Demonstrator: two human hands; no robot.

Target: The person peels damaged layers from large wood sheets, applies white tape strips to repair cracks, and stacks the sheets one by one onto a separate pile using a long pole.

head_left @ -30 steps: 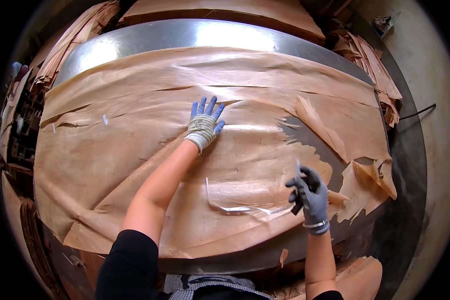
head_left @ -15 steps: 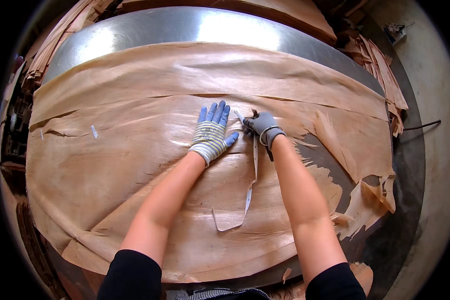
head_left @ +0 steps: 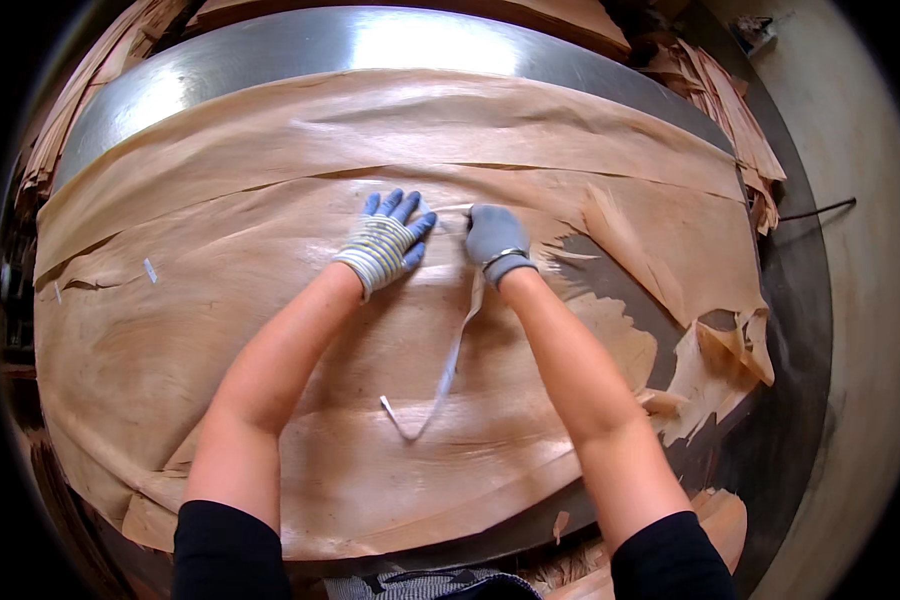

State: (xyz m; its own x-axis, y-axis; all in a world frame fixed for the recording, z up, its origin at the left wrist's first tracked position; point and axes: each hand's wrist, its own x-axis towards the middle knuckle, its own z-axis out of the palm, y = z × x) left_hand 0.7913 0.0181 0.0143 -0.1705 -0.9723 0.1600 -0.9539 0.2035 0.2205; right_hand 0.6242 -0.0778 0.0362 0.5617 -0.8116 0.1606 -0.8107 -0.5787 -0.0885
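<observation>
A large, thin, tan wood veneer sheet lies rippled in front of me. My left hand, in a blue-and-white striped glove, rests on it with fingers spread and nothing held. Close on its right, my right hand wears a grey glove and is closed on a narrow white tape strip. The strip trails from under this hand toward me and bends up at its loose end. A short pale stretch shows between the two hands at the fingertips. My right fingertips are hidden under the hand.
A shiny metal surface shows beyond the veneer. Jagged torn veneer lies at the right, with a curled scrap by the edge. Stacked veneer stands at the far right. Small white tape pieces sit at the left.
The view has shifted a little. My right hand has turned, its back now facing up, and a pale stretch now shows between the hands. The strip's trailing end has swung left.
</observation>
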